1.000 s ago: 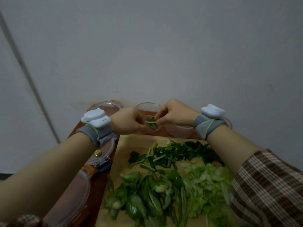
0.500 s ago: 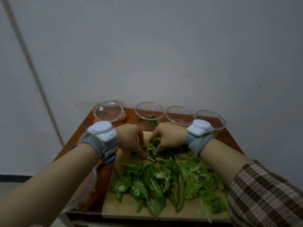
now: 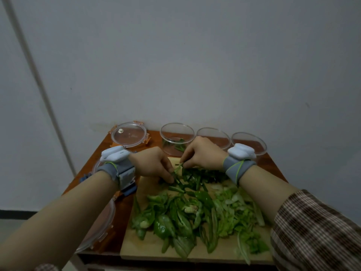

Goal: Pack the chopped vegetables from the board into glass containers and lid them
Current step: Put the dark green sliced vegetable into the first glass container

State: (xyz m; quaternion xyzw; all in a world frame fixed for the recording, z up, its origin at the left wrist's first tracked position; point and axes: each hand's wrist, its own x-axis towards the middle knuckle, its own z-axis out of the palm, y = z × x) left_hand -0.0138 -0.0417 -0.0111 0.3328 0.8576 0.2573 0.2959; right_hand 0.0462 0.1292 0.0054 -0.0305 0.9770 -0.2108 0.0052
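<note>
Head view, three glass bowls (image 3: 213, 136), leftmost bowl (image 3: 177, 138) holding few greens (image 3: 178, 145); both hands' (image 3: 154, 165) fingers pinching dark strips (image 3: 188, 178)

We see a reddish wooden bench (image 3: 273, 165) against the wall. On it lie a pale cutting board (image 3: 136, 247) at the front, three open glass containers (image 3: 213, 133) in a row at the back, and clear lids (image 3: 129, 133) along the left side.
</note>
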